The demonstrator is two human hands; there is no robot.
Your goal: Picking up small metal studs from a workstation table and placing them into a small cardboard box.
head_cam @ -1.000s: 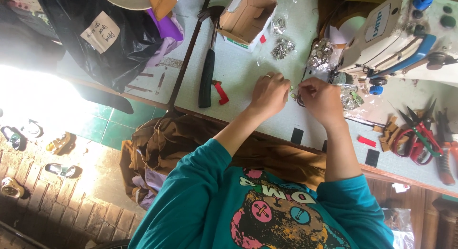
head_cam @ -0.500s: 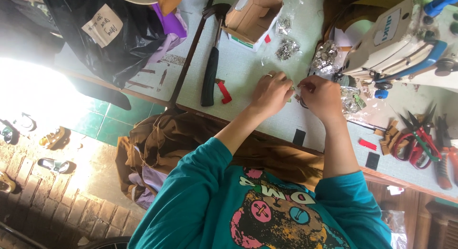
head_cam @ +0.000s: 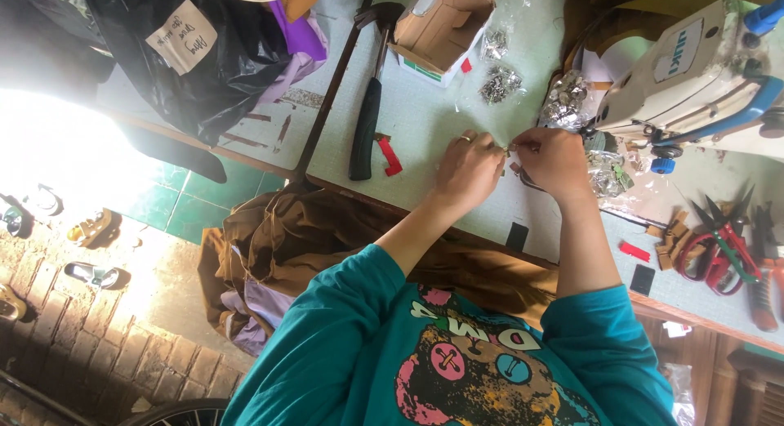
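Nearest is the teal shirt (head_cam: 457, 352), and under the forearms a heap of brown cloth (head_cam: 327, 230) bunched against the near edge of the table (head_cam: 425, 124).

Just beyond that edge the two hands meet. The left hand (head_cam: 467, 169), with a ring on one finger, is curled almost closed, its fingertips pinched together. The right hand (head_cam: 557, 158) is closed the same way, and their fingertips touch. Between them is a small metal piece (head_cam: 510, 152), held just above the table top. It is too tiny to tell what it is or which hand has the firmer hold.

Left of the hands lie a red scrap (head_cam: 389, 155) and a hammer (head_cam: 367, 124). At the right edge are red-handled scissors (head_cam: 719, 246). Farther back, clear bags of small metal bits (head_cam: 500, 84) sit beside an open cardboard box (head_cam: 445, 26), with a sewing machine (head_cam: 694, 66) at the far right and a black bag (head_cam: 204, 58) at the far left.

As for progress, I'd say the work is in the middle of one piece. The bags look well filled, and I can't make out any finished lot set aside.

Since half a second ago little has changed. The hands stay locked together at the same spot, and only the view has drifted slightly.
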